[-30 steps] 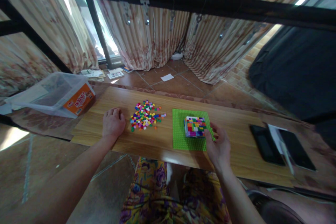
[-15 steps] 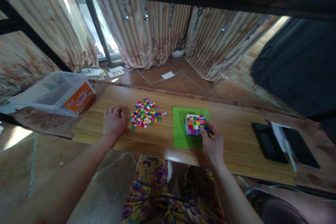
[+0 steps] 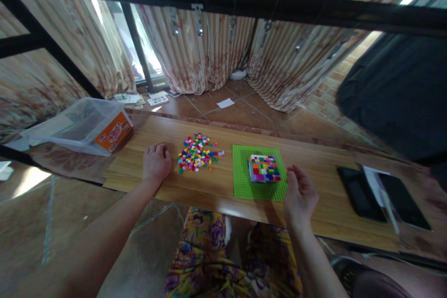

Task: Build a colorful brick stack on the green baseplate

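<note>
My left hand rests on the table with its fingers curled under; nothing shows in it. To its right lies a loose pile of small multicoloured toy bricks. A block built of coloured bricks stands on a green studded baseplate. Just right of that block, apart from it, is my right hand, over the baseplate's right edge. Its thumb and fingers are drawn together, and whatever may be between them is hidden.
A clear plastic box with an orange label stands at the left. At the right lie a dark phone-like device, a white paper and a second dark device. A black metal bar crosses above the table.
My right hand has drawn away from the brick block to the right, uncovering the block's right side. My left hand stays on the table. The whole view has shifted slightly.
</note>
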Motion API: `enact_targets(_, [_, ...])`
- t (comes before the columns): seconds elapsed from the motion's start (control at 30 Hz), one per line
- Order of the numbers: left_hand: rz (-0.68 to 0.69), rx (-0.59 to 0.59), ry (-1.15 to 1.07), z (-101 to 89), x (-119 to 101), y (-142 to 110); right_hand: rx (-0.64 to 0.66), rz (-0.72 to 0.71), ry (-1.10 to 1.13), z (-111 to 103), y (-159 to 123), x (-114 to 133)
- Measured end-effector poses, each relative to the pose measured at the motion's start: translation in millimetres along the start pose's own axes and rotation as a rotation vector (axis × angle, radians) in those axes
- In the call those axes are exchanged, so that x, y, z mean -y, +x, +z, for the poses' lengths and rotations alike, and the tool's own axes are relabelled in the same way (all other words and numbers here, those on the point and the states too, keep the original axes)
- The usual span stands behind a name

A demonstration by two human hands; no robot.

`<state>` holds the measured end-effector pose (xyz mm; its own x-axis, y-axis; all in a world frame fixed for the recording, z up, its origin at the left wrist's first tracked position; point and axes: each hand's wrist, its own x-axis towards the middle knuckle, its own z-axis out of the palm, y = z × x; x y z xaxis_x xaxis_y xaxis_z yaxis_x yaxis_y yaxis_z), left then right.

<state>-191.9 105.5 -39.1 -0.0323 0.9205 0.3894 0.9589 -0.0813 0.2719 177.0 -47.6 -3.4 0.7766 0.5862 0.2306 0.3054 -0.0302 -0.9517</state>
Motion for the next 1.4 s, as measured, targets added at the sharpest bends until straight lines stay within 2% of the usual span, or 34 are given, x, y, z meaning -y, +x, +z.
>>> enact_targets(0.07, [0.002,0.003,0.012,-0.1,0,0,0.011,-0.039,0.017,2,-9,12])
enact_targets(0.13, [0.004,0.009,0.026,-0.7,-1,-1,0.092,-0.096,0.016,9,-22,21])
enact_targets(0.33, [0.002,0.009,0.047,-1.2,-3,-5,0.529,-0.373,-0.031,55,-61,31])
enact_targets(0.43, [-0.009,-0.001,0.047,-0.6,-4,-6,0.660,-0.464,-0.067,84,-70,34])
enact_targets(0.6, [-0.025,-0.004,0.023,-0.6,-5,-7,0.766,-0.584,-0.179,124,-71,35])
enact_targets(0.77, [-0.039,0.007,0.016,-1.8,-7,-8,0.722,-0.592,-0.353,158,-53,34])
enact_targets(0.9, [-0.045,0.011,0.010,-2.9,-8,-8,0.844,-0.629,-0.527,181,-39,40])
enact_targets(1.03, [-0.039,-0.004,-0.003,-2.1,-8,-9,0.967,-0.657,-0.651,193,-33,48])
enact_targets(1.2, [-0.028,-0.017,0.005,0.0,-7,-9,1.031,-0.641,-0.786,189,-23,49])
enact_targets(1.4, [-0.028,-0.012,0.004,0.0,-7,-9,1.027,-0.627,-0.793,187,-20,52])
